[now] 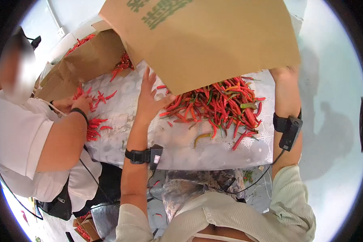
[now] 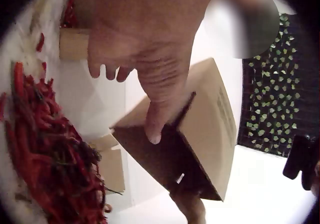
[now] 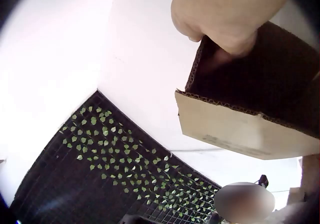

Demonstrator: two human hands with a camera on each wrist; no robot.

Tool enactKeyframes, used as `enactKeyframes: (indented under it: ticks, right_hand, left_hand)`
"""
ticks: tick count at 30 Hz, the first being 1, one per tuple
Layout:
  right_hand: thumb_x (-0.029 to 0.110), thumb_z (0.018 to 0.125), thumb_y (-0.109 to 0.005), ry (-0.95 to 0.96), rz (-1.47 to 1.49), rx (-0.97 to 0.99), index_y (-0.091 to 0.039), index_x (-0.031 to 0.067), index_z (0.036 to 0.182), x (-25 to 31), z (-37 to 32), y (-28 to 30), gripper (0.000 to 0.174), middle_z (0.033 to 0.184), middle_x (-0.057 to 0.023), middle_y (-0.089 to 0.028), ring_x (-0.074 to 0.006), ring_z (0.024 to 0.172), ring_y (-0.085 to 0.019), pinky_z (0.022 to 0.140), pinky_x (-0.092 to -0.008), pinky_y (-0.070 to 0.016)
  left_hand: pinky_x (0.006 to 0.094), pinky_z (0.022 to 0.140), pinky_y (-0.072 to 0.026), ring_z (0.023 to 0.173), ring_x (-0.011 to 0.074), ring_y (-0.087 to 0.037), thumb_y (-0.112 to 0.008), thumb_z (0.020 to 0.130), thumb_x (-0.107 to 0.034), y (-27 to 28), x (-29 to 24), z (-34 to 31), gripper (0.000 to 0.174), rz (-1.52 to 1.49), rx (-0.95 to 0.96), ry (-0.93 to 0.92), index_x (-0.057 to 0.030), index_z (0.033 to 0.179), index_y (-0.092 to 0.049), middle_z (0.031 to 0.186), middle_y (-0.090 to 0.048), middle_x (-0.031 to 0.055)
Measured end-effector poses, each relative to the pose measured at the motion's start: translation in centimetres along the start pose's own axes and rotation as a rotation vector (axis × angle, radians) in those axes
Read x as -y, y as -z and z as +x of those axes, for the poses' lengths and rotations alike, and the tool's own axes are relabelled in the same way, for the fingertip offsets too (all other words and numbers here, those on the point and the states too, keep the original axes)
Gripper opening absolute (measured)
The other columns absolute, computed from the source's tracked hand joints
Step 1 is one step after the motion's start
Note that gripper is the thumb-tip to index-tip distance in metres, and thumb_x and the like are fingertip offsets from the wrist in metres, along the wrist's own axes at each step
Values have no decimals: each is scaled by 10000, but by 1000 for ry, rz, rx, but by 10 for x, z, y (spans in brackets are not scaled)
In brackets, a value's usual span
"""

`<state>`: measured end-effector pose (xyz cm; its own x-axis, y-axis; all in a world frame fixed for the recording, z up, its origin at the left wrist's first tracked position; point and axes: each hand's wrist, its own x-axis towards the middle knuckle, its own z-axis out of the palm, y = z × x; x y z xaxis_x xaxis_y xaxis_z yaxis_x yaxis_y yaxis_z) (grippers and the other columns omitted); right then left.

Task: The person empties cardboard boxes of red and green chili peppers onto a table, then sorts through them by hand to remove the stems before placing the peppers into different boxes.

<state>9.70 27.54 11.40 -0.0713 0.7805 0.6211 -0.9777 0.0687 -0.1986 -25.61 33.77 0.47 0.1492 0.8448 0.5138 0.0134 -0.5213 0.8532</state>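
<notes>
A cardboard box (image 1: 222, 44) with green printing is raised over the table, tilted, its dark inside facing down in the left wrist view. My right hand (image 1: 285, 76) grips the box's rim at the right; in the right wrist view its fingers reach over the corrugated edge (image 3: 220, 102) to the inside. At the box's lower left corner is my left hand (image 1: 149, 101), fingers spread. Its thumb (image 2: 156, 126) overlaps the box's opening in the left wrist view. Below the box, a heap of red chili peppers (image 1: 226, 107), with a few green ones, lies on the table, partly hidden by the box.
Another person (image 1: 48, 149) at the left handles red chilies on the same table (image 1: 129, 121). Beyond those hands stands another cardboard box (image 1: 88, 60), with chilies near it. A pale wall (image 1: 330, 121) rises close at the right. Smaller boxed chilies (image 1: 82, 230) sit low at left.
</notes>
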Motion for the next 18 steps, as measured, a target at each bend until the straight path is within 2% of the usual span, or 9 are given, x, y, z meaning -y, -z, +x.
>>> enactKeyframes:
  ticks: [1,3,6,8,11,12,15,16,18]
  right_hand:
    - [216,971,-381,-33,-43,89,-436,58,1271,-18,5,-1,343,1285,-27,-496,-163,1150,-490,948,-278,-435]
    - [218,971,-391,-77,-55,133,-433,33,1267,-41,13,-6,351,1264,-52,-508,-180,1124,-508,932,-288,-449]
    - [253,974,-411,-111,30,8,-428,-33,1253,-62,27,-23,400,1201,-136,-539,-239,1049,-561,865,-323,-502]
    - [276,975,-425,-129,88,-65,-424,-77,1243,-67,38,-35,443,1159,-191,-559,-279,999,-596,821,-347,-538]
    - [293,993,-332,-297,-95,1,-366,-71,1287,-66,49,-54,469,1212,-215,-512,-294,1152,-517,819,-364,-545]
    - [362,991,-319,-345,-182,91,-343,-90,1295,-62,51,-52,545,1219,-239,-498,-297,1149,-517,849,-358,-536]
    - [421,986,-315,-261,-456,5,-430,-75,1242,-64,37,-64,570,1086,-176,-594,-243,976,-620,744,-298,-560]
    - [419,985,-323,-270,-535,-6,-447,-63,1231,-62,30,-66,555,1036,-161,-609,-232,933,-631,713,-290,-559]
    - [415,983,-339,-279,-692,-28,-480,-40,1209,-53,7,-64,527,937,-129,-639,-211,848,-654,651,-272,-557]
  left_hand:
    - [390,959,-403,1159,253,-501,-720,780,-204,-4,-14,-3,542,59,3,-98,5,1230,-500,1221,-553,169]
    - [386,928,-433,1083,272,-557,-710,788,-206,-6,-34,0,492,193,123,-279,19,1184,-523,1147,-595,160]
    - [383,795,-522,956,251,-615,-660,819,-163,8,-19,13,371,360,-301,-311,35,1107,-534,1046,-623,137]
    - [359,691,-553,886,244,-635,-619,837,-123,16,-34,18,293,116,-317,-181,21,1080,-538,1003,-626,137]
    - [317,589,-577,824,249,-654,-557,858,-95,34,-65,34,224,-135,-350,58,6,1057,-539,966,-634,144]
    - [301,565,-581,811,254,-659,-537,864,-90,42,-74,41,211,-198,-362,146,3,1053,-539,959,-636,148]
    - [319,591,-590,804,298,-664,-523,862,-132,81,-87,63,253,-481,-105,463,20,1065,-528,968,-633,175]
    - [307,603,-587,822,292,-665,-508,858,-160,90,-95,66,278,-491,-118,503,50,1039,-530,957,-633,190]
    - [293,617,-583,812,291,-666,-509,854,-157,112,-101,74,263,-581,-115,531,52,1012,-532,941,-634,198]
